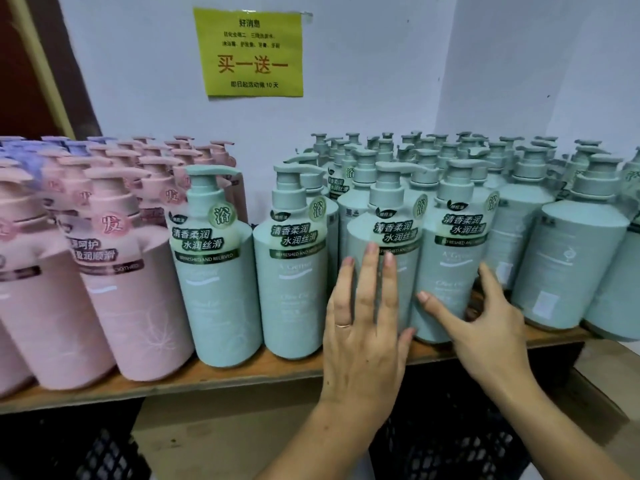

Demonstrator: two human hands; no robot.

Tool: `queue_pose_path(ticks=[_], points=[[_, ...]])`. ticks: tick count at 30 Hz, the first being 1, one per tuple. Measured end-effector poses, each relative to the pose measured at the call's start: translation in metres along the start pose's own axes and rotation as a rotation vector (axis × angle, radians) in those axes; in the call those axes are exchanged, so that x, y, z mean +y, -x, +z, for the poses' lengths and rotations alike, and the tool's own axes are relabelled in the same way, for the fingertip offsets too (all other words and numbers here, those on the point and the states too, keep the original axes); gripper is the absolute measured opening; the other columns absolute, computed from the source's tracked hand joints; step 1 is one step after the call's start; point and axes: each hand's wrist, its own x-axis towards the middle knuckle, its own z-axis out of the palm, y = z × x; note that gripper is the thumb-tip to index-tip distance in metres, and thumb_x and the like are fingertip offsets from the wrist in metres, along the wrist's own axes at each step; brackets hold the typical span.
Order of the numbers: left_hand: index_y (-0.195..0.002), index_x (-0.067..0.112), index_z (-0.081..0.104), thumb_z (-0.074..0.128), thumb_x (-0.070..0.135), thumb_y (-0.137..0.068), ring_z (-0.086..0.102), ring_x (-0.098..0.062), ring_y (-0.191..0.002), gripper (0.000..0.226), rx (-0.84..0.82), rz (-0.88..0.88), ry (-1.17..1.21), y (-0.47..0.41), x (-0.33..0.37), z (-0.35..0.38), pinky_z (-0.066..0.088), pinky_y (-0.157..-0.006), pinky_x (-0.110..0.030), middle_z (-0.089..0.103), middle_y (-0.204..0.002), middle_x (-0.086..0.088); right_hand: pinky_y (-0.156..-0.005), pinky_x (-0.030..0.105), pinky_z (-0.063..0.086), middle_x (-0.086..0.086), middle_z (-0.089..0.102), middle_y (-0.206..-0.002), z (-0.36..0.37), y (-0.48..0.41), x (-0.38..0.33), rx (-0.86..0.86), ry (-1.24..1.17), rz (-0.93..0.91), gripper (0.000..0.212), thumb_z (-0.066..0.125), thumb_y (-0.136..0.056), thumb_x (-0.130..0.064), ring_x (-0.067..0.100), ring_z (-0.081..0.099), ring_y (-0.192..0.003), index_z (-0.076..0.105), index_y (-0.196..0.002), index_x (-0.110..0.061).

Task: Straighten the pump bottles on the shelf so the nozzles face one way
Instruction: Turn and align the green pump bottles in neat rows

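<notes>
In the near row of green pump bottles point(218, 271) on the wooden shelf point(242, 372), the four at the left end have their nozzles pointing right. The left hand point(363, 323) lies flat against the front of the third bottle point(388, 233) from the left, fingers straight and slightly spread. The right hand point(491, 323) holds the fourth bottle point(453, 251), which touches the third; its thumb lies across the front and its fingers curl round the right side. More green bottles crowd behind and to the right. Pink pump bottles point(131, 289) stand to the left. A yellow-green notice point(249, 51) is stuck on the far wall, and black crates point(450, 427) sit below the shelf.
</notes>
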Motion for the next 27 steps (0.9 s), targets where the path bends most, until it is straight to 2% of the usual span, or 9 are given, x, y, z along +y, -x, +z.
queue_pose_path(ticks=[2,3,6,10,13,16,18,23,27], points=[[-0.149,0.005,0.024,0.066,0.036,-0.086,0.016,-0.031,-0.145,0.082,0.018,0.007,-0.004,0.003,-0.001,0.004,0.025,-0.117,-0.043,0.013,-0.158,-0.015,-0.079,-0.003,0.041,-0.013,0.058,-0.125,0.002,-0.001,0.002,-0.004,-0.045,0.0,0.095,0.077,-0.058,-0.062,-0.029,0.047,-0.098,0.043,-0.14,-0.027],[-0.148,0.004,0.027,0.066,0.032,-0.087,0.017,-0.032,-0.145,0.078,0.038,0.002,-0.003,0.005,-0.001,0.005,0.028,-0.115,-0.044,0.014,-0.158,-0.016,-0.083,0.006,0.047,-0.013,0.058,-0.128,0.003,-0.001,0.003,-0.013,-0.062,0.002,0.098,0.078,-0.057,-0.063,-0.026,0.049,-0.101,0.042,-0.141,-0.028],[-0.146,0.0,0.031,0.066,0.026,-0.087,0.019,-0.033,-0.144,0.074,0.072,-0.025,-0.011,0.007,-0.004,0.004,0.028,-0.114,-0.046,0.015,-0.157,-0.018,-0.088,0.029,0.056,-0.011,0.059,-0.129,0.007,-0.001,0.005,-0.023,-0.052,-0.019,0.102,0.078,-0.056,-0.069,-0.01,0.059,-0.102,0.04,-0.142,-0.03],[-0.146,-0.002,0.029,0.065,0.024,-0.088,0.018,-0.033,-0.144,0.073,0.052,-0.037,-0.057,0.01,-0.007,0.0,0.023,-0.117,-0.042,0.014,-0.157,-0.02,-0.087,0.038,0.057,-0.005,0.06,-0.131,0.014,0.0,0.007,-0.028,-0.041,-0.032,0.111,0.075,-0.051,-0.077,0.008,0.065,-0.102,0.038,-0.144,-0.028],[-0.146,-0.003,0.029,0.065,0.024,-0.088,0.019,-0.033,-0.144,0.073,0.04,-0.026,-0.047,0.01,-0.007,-0.002,0.024,-0.117,-0.041,0.014,-0.157,-0.02,-0.088,0.032,0.056,-0.006,0.061,-0.128,0.014,0.0,0.007,-0.018,-0.022,-0.056,0.109,0.072,-0.051,-0.08,0.006,0.065,-0.101,0.04,-0.142,-0.029],[-0.146,-0.003,0.027,0.064,0.025,-0.09,0.017,-0.033,-0.145,0.073,0.032,-0.034,-0.053,0.011,-0.008,-0.002,0.024,-0.117,-0.042,0.012,-0.158,-0.02,-0.08,0.004,0.045,-0.012,0.064,-0.121,0.013,-0.003,0.005,-0.014,-0.015,-0.094,0.1,0.07,-0.053,-0.08,-0.013,0.059,-0.094,0.047,-0.136,-0.03],[-0.146,-0.003,0.027,0.063,0.025,-0.091,0.017,-0.033,-0.145,0.072,0.032,-0.041,-0.051,0.012,-0.008,-0.001,0.025,-0.116,-0.044,0.012,-0.157,-0.02,-0.074,-0.004,0.041,-0.015,0.065,-0.116,0.014,-0.004,0.004,-0.026,-0.055,-0.094,0.095,0.072,-0.054,-0.079,-0.02,0.056,-0.092,0.048,-0.134,-0.032],[-0.146,-0.004,0.026,0.066,0.024,-0.088,0.018,-0.034,-0.144,0.076,0.028,-0.041,-0.061,0.01,-0.01,-0.001,0.025,-0.116,-0.044,0.012,-0.157,-0.021,-0.072,0.01,0.054,-0.029,0.065,-0.11,0.014,-0.006,0.008,-0.05,-0.206,-0.067,0.088,0.08,-0.052,-0.071,-0.011,0.065,-0.088,0.052,-0.129,-0.04],[-0.146,-0.005,0.026,0.066,0.025,-0.088,0.018,-0.034,-0.144,0.076,0.037,-0.045,-0.078,0.012,-0.011,0.0,0.024,-0.116,-0.044,0.012,-0.157,-0.021,-0.074,0.015,0.056,-0.025,0.066,-0.113,0.016,-0.005,0.009,-0.058,-0.218,-0.068,0.088,0.081,-0.052,-0.068,-0.009,0.066,-0.09,0.051,-0.13,-0.038]])
